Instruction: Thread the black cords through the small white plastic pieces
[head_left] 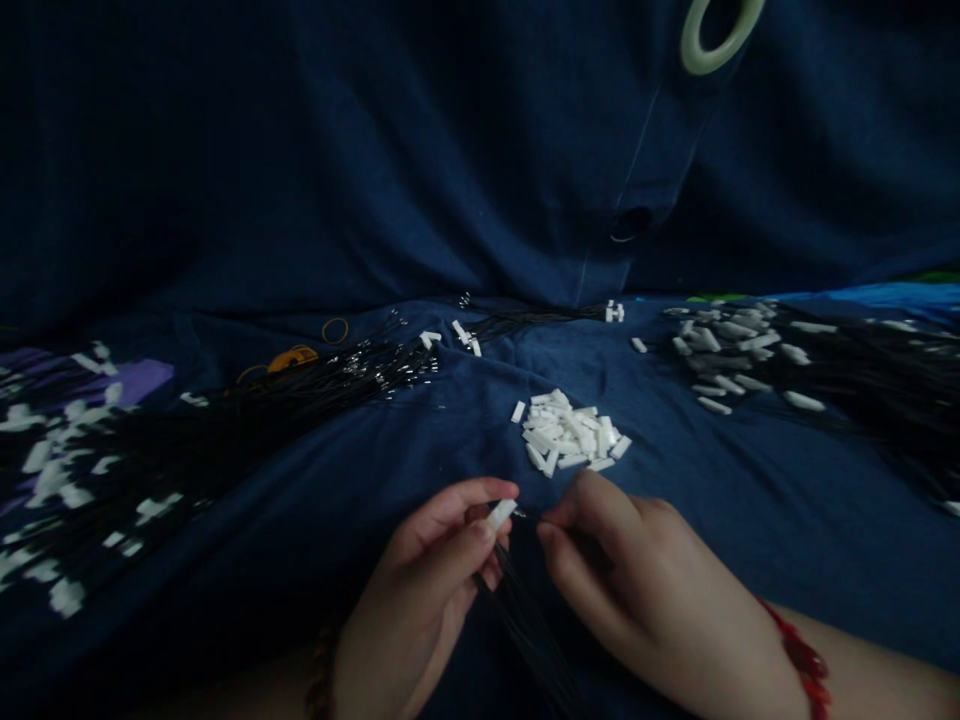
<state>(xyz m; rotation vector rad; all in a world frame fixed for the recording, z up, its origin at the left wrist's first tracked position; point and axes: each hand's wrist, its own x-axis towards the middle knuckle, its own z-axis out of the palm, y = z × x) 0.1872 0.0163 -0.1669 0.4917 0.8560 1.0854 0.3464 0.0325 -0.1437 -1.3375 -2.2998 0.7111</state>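
My left hand (442, 560) pinches a small white plastic connector housing (501, 514) between thumb and fingers. Thin black wires (525, 620) run down from beneath that hand. Just to the right, my right hand (637, 570) is closed on a black wire (529, 517), whose shiny metal tip points at the housing's right end. Whether the tip is inside the housing is too small to tell. Beyond both hands lies a pile of loose white housings (574, 432) on the dark blue cloth (450, 450).
Black wires with bare metal ends (375, 370) lie left of centre. Wires with white connectors (60, 460) cover the far left, and another bundle with white ends (735, 345) lies right. An orange object (292, 358) sits behind the left wires. A pale ring (697, 55) hangs at the top.
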